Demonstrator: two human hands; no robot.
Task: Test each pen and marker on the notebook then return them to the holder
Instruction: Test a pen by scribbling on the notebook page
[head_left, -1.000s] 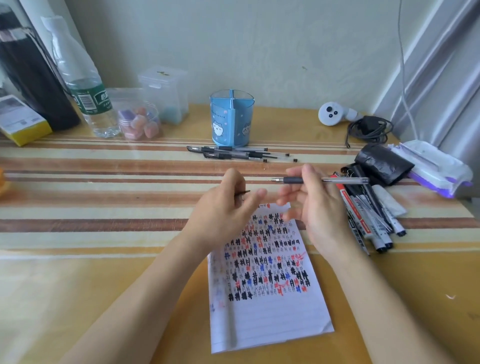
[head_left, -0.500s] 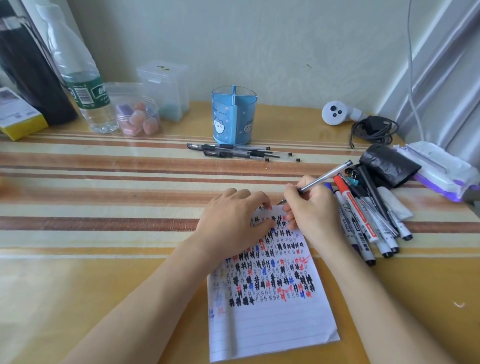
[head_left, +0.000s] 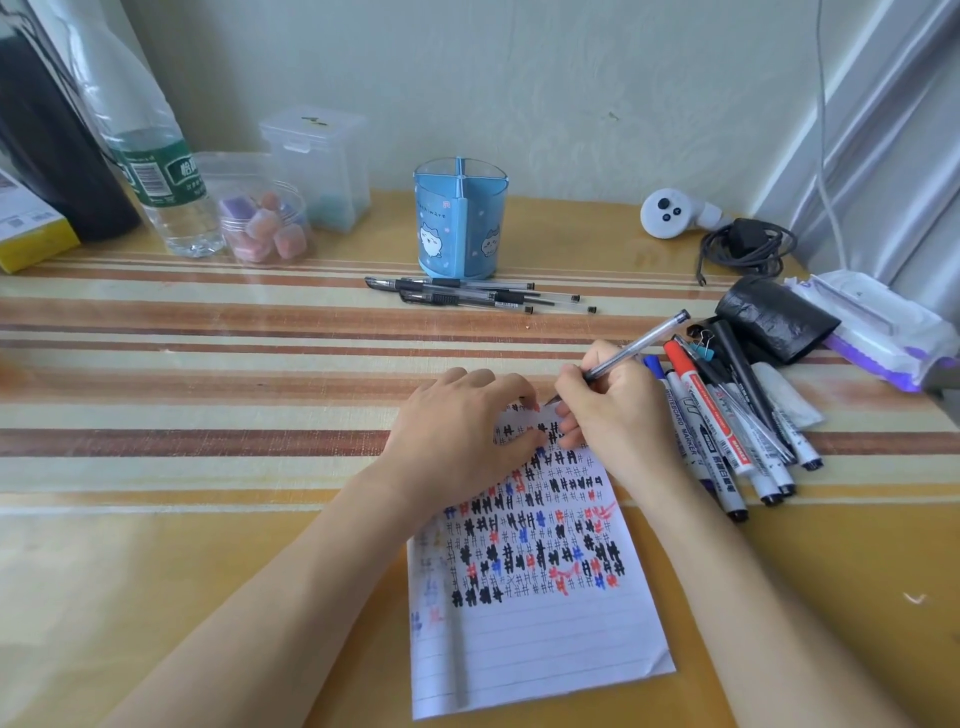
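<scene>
My right hand (head_left: 613, 410) grips a clear-barrelled pen (head_left: 636, 345) in a writing hold, its tip touching the top edge of the notebook (head_left: 535, 639). The lined page is covered with black, red and blue hash marks. My left hand (head_left: 462, 431) lies flat on the page's upper left, pinning it down; a pen cap seen earlier in it is hidden now. The blue cartoon holder (head_left: 461, 223) stands empty at the back. Several capped black pens (head_left: 478, 296) lie in front of it. A heap of markers (head_left: 727, 436) lies right of my right hand.
A water bottle (head_left: 156, 176), a clear tub of cubes (head_left: 260, 223) and a plastic box (head_left: 317, 166) stand back left. Back right are a white controller (head_left: 670, 213), a coiled cable (head_left: 743, 249), a black pouch (head_left: 774, 317) and a wipes pack (head_left: 878, 332).
My right hand turned the pen from level in the air down to the page's top edge. My left hand dropped flat onto the notebook.
</scene>
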